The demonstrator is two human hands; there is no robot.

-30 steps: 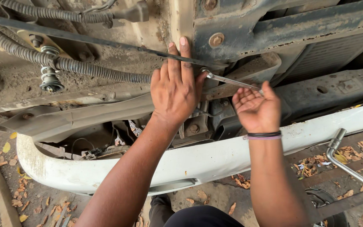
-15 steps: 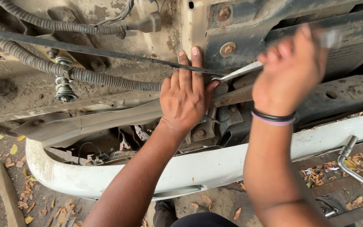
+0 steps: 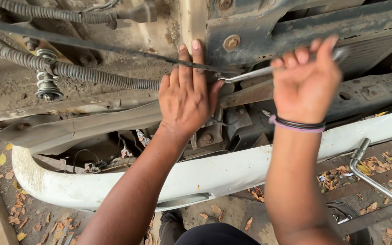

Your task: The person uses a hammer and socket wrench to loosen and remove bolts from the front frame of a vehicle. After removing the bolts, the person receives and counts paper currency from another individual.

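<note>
The spanner (image 3: 268,70) lies nearly level across the vehicle's underside, just below the dark steel crossmember (image 3: 305,22). Its working end sits at the edge of your left palm; the fastener it engages is hidden there and cannot be made out. Your right hand (image 3: 306,81) is closed around the handle end, fingers (image 3: 296,56) curled over the shaft, which shows only as a blurred tip beyond your knuckles. A dark band with a purple one (image 3: 298,124) circles that wrist.

Your left hand (image 3: 188,97) is flat and open against the frame, holding nothing, fingertips reaching up onto a pale upright member (image 3: 193,20). It covers whatever lies behind the palm.

Left of it, a corrugated hose (image 3: 91,76) runs across, with a coil spring fitting (image 3: 47,86) hanging near it. Below your forearms curves the white bumper (image 3: 223,174), its right end cut off by the frame. On the ground to the right, an L-shaped wheel wrench (image 3: 368,174) lies among dry leaves (image 3: 377,165), partly out of view. A dark shoe (image 3: 171,222) shows beneath the bumper.
</note>
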